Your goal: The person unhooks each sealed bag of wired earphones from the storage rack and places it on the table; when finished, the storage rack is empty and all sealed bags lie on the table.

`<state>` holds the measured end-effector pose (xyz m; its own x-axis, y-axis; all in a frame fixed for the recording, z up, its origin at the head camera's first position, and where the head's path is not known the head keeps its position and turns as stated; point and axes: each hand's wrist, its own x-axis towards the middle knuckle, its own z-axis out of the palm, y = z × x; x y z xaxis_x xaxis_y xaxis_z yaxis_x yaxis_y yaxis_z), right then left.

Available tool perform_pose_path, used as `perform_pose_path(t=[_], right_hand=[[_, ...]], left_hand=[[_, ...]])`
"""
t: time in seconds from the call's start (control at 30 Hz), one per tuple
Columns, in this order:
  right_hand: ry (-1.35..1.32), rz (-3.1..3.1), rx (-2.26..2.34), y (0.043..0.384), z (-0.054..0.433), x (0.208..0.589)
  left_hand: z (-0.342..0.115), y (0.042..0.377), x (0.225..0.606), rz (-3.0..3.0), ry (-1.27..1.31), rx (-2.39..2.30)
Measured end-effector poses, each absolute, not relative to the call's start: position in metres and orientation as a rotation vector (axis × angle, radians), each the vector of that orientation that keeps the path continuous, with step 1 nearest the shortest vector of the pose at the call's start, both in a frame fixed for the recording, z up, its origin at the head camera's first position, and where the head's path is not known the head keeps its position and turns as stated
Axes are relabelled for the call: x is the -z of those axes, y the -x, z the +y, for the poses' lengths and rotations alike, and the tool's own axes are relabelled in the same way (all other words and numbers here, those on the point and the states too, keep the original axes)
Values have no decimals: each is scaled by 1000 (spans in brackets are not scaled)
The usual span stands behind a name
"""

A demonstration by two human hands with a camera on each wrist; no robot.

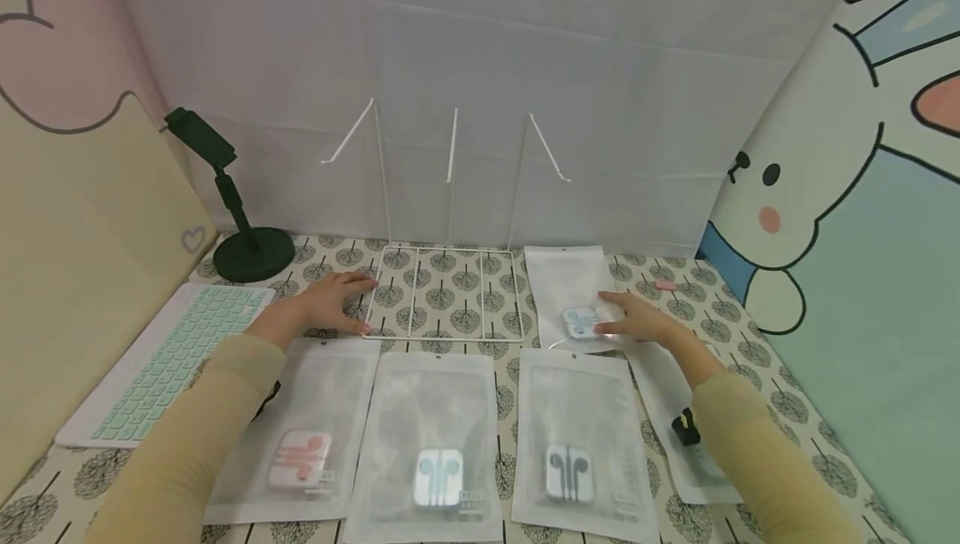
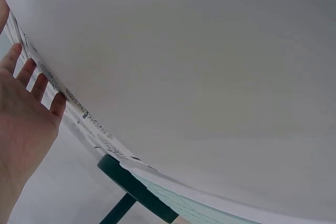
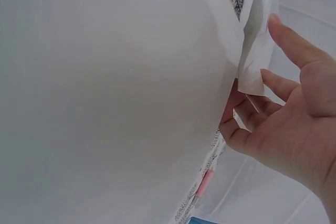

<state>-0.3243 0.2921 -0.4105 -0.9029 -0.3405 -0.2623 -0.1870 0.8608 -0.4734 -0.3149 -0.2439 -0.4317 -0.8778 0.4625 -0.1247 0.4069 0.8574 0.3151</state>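
Observation:
My left hand (image 1: 330, 301) is at the left edge of the white wire display rack (image 1: 411, 294), fingertips and thumb close to its base. In the left wrist view its fingers (image 2: 38, 85) reach out, slightly spread, along the tabletop. On the right, my right hand (image 1: 637, 317) touches a frosted zip bag (image 1: 558, 277) holding a white boxed earphone set (image 1: 580, 322). Its thumb and index finger are apart at the bag's right side; in the right wrist view the other fingers (image 3: 236, 129) lie beside the bag's edge.
Nearer me lie bags with pink (image 1: 302, 456), light blue (image 1: 438, 477) and dark (image 1: 570, 473) earphones. Another bag (image 1: 693, 469) with a black-and-yellow item lies under my right forearm. A mint keyboard (image 1: 180, 352) and dark green stand (image 1: 253, 254) are left; a small pink object (image 1: 665, 285) is right.

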Motion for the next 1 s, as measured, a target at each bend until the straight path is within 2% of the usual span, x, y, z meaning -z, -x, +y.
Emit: perform_pose_path(t=[0.4, 0.8, 1.0], right_hand=[[484, 2834, 433, 317, 292, 403], [930, 2659, 553, 294, 275, 404], [996, 2585, 539, 289, 262, 403]], left_hand=[[-244, 315, 433, 2838, -674, -412], [-245, 316, 433, 2828, -663, -419], [-245, 316, 434, 2832, -659, -415]])
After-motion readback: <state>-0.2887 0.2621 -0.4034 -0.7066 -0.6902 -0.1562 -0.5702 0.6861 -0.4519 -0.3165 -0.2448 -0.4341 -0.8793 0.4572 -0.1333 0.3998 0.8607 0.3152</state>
